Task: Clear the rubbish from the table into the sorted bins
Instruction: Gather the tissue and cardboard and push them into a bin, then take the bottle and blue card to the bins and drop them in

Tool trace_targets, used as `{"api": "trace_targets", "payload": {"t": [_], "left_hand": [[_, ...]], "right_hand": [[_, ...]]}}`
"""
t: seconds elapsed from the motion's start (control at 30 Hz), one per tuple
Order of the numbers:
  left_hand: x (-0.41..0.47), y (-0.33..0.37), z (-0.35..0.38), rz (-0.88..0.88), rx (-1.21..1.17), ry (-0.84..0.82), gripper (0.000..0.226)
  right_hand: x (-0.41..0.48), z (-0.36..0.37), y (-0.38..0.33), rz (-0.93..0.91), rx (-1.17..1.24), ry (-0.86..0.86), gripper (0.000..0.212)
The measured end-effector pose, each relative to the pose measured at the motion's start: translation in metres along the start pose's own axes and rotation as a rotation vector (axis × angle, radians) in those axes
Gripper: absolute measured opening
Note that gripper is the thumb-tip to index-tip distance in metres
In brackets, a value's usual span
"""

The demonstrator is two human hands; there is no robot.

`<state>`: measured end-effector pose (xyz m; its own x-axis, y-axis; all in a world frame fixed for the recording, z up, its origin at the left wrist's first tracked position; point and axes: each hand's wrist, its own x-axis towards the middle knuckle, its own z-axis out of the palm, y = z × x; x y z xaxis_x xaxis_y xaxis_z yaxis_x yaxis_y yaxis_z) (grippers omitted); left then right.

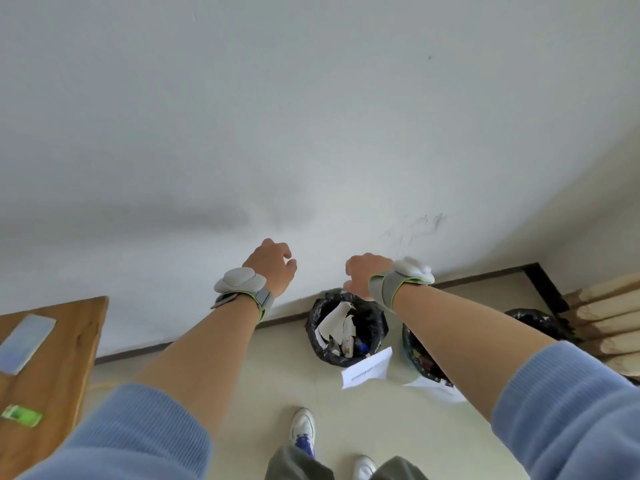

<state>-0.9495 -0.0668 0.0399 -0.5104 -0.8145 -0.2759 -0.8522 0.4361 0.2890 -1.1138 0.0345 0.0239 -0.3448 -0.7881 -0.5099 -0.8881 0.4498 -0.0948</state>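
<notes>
A wooden table [69, 341] stood well to the left of the person's fingers and lower down. On it lay a pale flat slab [26, 342] and, nearer the person, a green wrapper [22, 415], both far from either hand.

The left hand [272, 268], a grey band [239, 282] strapped at its wrist, was raised before the white wall. Its fingers were loosely curled, with the thumb apart from them, and nothing was seen in them.

The right hand [363, 275], also banded [401, 278], was held just beside the left. Its fingers were curled in towards a hidden palm, so whether they pinched anything could not be told.

Directly below the right hand's fingers stood a black-lined bin [315, 337] holding torn white paper [334, 323], with a paper label [367, 368] on the floor at its near side. To the right of those fingers and lower stood a second bin [410, 348], partly hidden by the right forearm. A third bin [533, 318] stood further right, beside a curtain.

The person's white shoes [303, 427] stood on the pale floor below both hands.
</notes>
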Motion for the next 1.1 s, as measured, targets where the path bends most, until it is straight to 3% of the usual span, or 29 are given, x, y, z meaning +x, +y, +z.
{"api": "trace_targets", "payload": {"t": [0.23, 0.5, 0.77, 1.0, 1.1], "left_hand": [[-0.077, -0.029, -0.063, -0.115, -0.045, 0.136, 0.03], [-0.174, -0.115, -0.117, -0.312, -0.043, 0.245, 0.03], [-0.258, -0.248, -0.155, -0.535, -0.072, 0.285, 0.031], [-0.317, -0.376, -0.173, -0.714, -0.089, 0.314, 0.018], [-0.334, -0.426, -0.181, -0.763, -0.1, 0.291, 0.025]], "right_hand": [[-0.052, -0.05, -0.052, -0.144, -0.08, 0.067, 0.037], [-0.093, -0.075, -0.166, -0.334, -0.184, 0.077, 0.037], [-0.119, -0.07, -0.33, -0.58, -0.31, 0.073, 0.037], [-0.131, -0.055, -0.472, -0.657, -0.342, 0.049, 0.033], [-0.134, -0.039, -0.525, -0.697, -0.376, 0.055, 0.026]]}}
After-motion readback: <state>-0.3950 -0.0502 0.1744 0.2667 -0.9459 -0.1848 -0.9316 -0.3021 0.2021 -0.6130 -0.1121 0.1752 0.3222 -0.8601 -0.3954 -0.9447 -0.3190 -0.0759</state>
